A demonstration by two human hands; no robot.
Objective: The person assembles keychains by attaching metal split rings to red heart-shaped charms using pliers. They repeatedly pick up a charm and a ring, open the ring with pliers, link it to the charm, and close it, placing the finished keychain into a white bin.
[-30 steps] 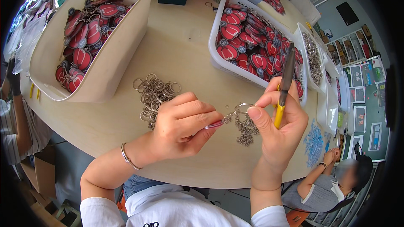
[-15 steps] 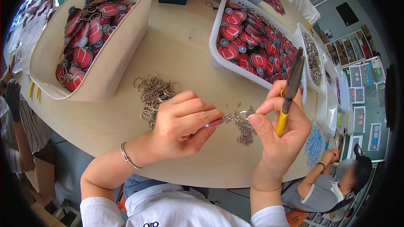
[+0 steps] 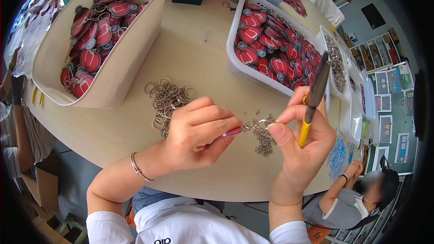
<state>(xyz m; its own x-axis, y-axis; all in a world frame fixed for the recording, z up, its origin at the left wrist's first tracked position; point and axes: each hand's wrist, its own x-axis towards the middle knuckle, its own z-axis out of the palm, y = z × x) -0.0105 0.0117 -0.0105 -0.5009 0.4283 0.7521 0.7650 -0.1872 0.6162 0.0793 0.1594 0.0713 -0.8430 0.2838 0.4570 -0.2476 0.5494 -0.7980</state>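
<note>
Pinched between the fingertips of my left hand [image 3: 196, 131] is a flat red charm [image 3: 233, 131], seen almost edge-on. A short chain links it toward a split key ring [image 3: 263, 121], which the thumb and forefinger of my right hand [image 3: 298, 140] grip. The same hand also keeps a pair of pliers [image 3: 316, 90] with yellow handles tucked in its fingers, dark jaws pointing up and away. Below the chain lies a small pile of metal links [image 3: 264, 144]. Left of it, partly behind my left hand, is a heap of key rings [image 3: 165, 101].
A cream bin [image 3: 135, 63] full of red charms stands at the left. At the right is a white basket [image 3: 233, 56] of similar charms, with a tray of metal parts [image 3: 335, 58] beyond. Blue slips [image 3: 337, 158] lie near the right table edge. Co-workers sit at both sides.
My hands keep almost the same pose; the key ring looks slightly turned. At the far left a co-worker's gloved hand has moved up, and another person shows more at the back.
</note>
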